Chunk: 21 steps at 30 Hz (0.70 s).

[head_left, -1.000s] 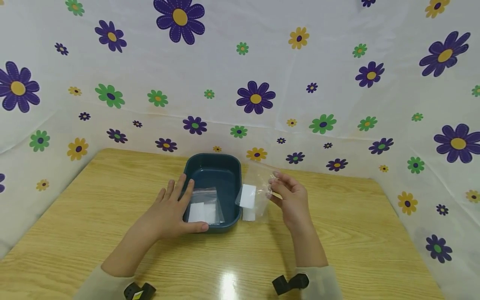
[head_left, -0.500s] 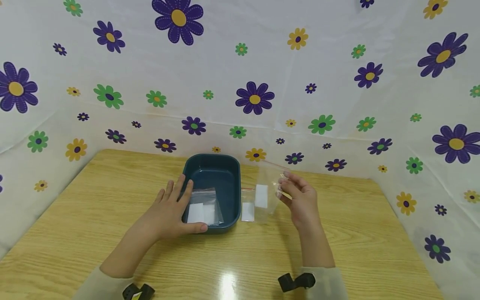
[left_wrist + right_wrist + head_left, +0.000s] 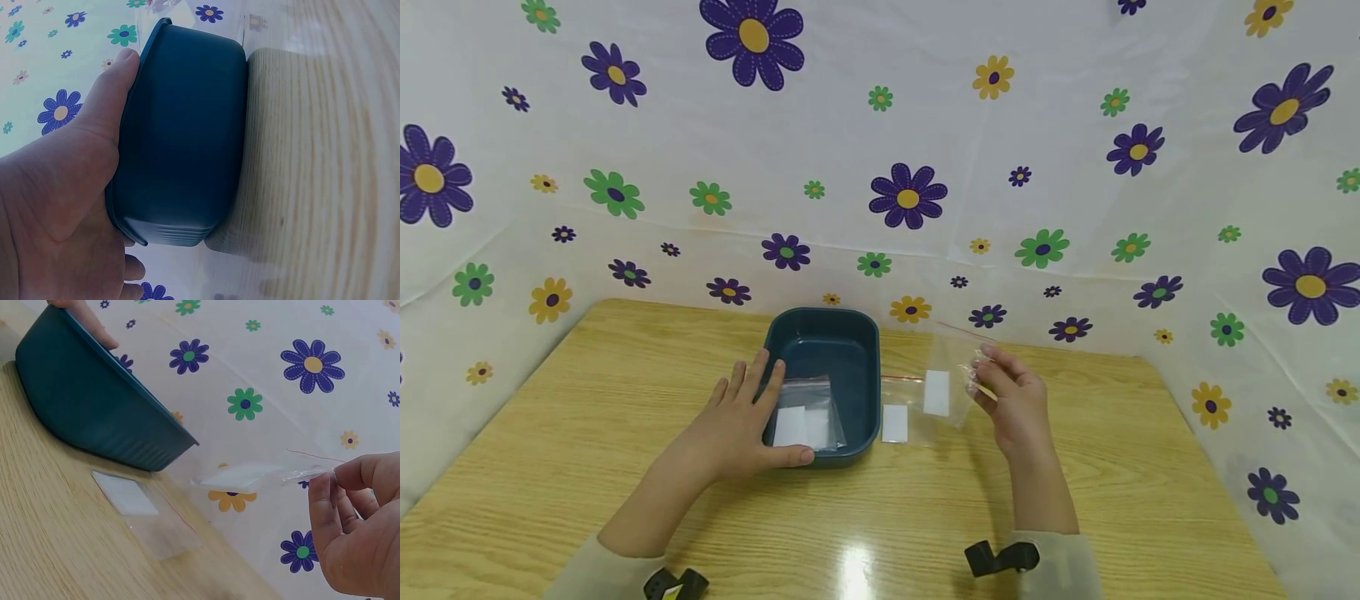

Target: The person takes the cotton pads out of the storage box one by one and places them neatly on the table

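My left hand [image 3: 733,433] rests on the near left rim of a dark teal plastic bin [image 3: 842,358], its fingers spread and straight. The left wrist view has the thumb [image 3: 112,94] lying along the bin's edge. Clear zip bags with white patches [image 3: 805,425] lie inside the bin, partly behind my hand. To the right, my right hand [image 3: 1021,404] pinches the crumpled side of a clear zip bag [image 3: 937,393] with a white patch, held above the table. Below it, a second zip bag [image 3: 895,423] with a red seal line lies flat beside the bin.
The wooden table [image 3: 880,517] runs back to a white cloth [image 3: 820,142] printed with flowers, which also hangs at both sides. Black wrist cameras [image 3: 1000,558] sit at the sleeves.
My right hand has moved right, taking the pinched zip bag away from the bin. The zip bag on the table is now more uncovered. The left hand has stayed on the bin.
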Tool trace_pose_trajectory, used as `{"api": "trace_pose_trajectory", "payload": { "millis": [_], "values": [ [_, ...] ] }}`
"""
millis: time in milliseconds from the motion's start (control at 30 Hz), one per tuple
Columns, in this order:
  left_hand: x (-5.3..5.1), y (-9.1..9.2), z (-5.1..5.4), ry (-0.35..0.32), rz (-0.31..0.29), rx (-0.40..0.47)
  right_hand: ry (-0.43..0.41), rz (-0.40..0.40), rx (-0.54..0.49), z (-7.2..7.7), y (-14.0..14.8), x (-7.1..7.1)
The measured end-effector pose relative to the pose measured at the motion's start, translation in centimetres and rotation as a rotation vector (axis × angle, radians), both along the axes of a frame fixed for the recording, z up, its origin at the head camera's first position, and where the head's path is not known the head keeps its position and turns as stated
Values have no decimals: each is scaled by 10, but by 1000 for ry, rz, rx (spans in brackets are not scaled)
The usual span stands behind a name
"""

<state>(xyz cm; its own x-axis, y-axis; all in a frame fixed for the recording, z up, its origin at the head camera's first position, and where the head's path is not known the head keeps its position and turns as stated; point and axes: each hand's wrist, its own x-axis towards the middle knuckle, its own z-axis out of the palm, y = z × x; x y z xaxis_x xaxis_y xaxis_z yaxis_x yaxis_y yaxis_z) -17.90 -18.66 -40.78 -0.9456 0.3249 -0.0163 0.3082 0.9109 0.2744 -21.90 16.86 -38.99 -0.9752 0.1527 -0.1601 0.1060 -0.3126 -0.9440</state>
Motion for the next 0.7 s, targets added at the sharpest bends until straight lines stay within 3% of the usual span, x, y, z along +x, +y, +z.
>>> {"api": "trace_pose_trajectory", "payload": {
  "millis": [700],
  "values": [
    [1,0,2,-12,2,-3,-86,52,59,-12,18,-6]
  ]
}}
